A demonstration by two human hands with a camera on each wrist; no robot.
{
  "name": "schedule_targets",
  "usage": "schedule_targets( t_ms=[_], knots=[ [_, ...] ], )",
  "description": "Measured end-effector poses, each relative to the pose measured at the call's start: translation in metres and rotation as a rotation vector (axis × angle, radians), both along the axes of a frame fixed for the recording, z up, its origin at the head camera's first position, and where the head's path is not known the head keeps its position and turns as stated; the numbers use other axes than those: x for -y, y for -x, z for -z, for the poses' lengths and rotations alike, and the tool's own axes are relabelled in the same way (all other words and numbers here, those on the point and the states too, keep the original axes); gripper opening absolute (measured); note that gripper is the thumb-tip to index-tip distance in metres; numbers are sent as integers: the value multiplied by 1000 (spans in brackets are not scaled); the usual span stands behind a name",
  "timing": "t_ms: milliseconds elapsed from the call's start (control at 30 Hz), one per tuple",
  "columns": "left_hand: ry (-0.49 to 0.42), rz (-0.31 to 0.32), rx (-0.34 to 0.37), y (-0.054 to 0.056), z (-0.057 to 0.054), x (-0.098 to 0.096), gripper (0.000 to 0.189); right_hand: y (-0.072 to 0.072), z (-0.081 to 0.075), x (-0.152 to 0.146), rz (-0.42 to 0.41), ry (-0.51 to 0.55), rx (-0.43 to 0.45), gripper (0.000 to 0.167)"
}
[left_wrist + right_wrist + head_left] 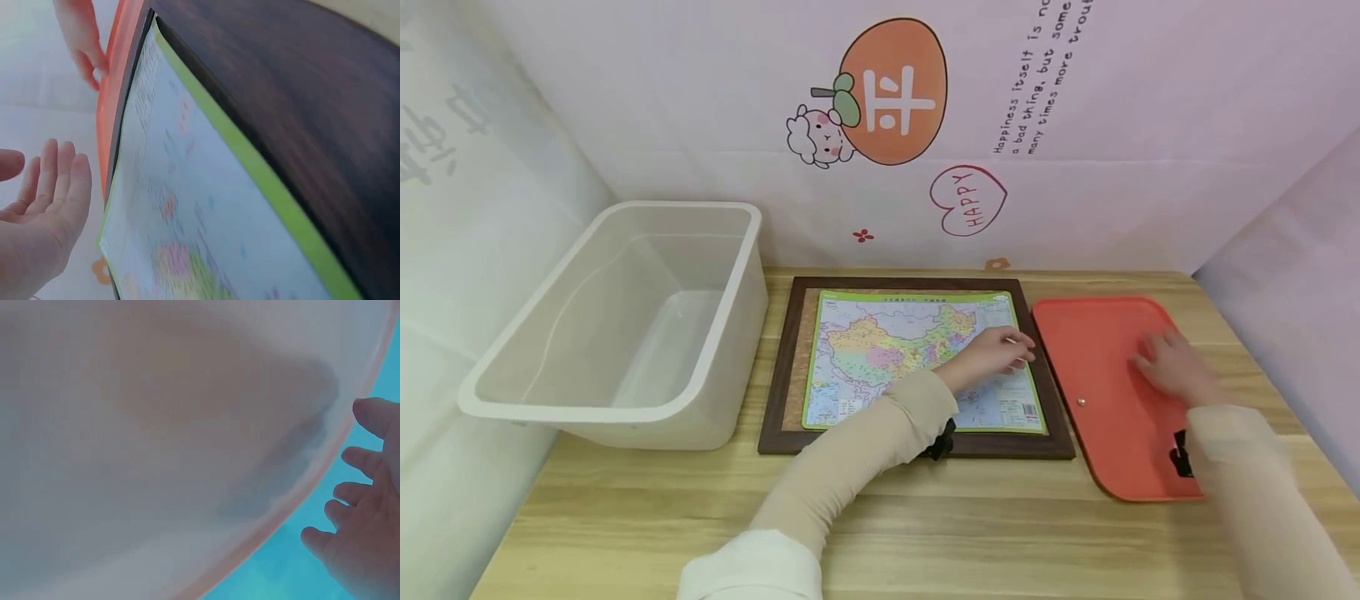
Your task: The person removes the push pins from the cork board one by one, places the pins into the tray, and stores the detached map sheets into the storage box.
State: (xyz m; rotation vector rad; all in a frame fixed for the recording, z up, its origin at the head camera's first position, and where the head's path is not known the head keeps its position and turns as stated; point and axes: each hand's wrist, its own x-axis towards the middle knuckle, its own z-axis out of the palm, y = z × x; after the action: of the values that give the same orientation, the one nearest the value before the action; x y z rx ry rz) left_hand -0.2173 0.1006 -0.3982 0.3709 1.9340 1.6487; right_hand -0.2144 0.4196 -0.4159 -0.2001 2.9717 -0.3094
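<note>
A map of China [880,333] with a green border lies on a cork board [797,358] in a dark wooden frame [778,367]. Above the map's right part hovers my left hand [992,354], its fingers loosely extended and holding nothing; the left wrist view shows its palm [50,231] too. My right hand [1176,367], blurred, is over the red tray [1097,333]; whether it touches the surface is unclear. Spread fingers of this right hand [369,506] appear in the right wrist view, with nothing visible between them. A small silver round piece [1081,402] sits near the tray's left edge.
To the left stands a deep, translucent white plastic bin [730,333] with a wide rim. A printed white cloth [700,100] hangs behind the wooden table [1000,533]. Black wrist devices [942,442] sit at both sleeves.
</note>
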Motion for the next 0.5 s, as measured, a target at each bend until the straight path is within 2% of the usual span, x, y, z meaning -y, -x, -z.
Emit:
schedule_targets(
  t_ms=[167, 333, 500],
  knots=[
    [107, -5, -60, 2, 0, 18, 26, 11, -6, 31, -9, 114, 12, 61],
    [222, 2, -138, 2, -5, 38, 27, 19, -11, 58, -49, 129, 35, 68],
    [279, -44, -137, 5, -11, 57, 28, 21, -16, 88, -93, 151, 59, 71]
  ],
)
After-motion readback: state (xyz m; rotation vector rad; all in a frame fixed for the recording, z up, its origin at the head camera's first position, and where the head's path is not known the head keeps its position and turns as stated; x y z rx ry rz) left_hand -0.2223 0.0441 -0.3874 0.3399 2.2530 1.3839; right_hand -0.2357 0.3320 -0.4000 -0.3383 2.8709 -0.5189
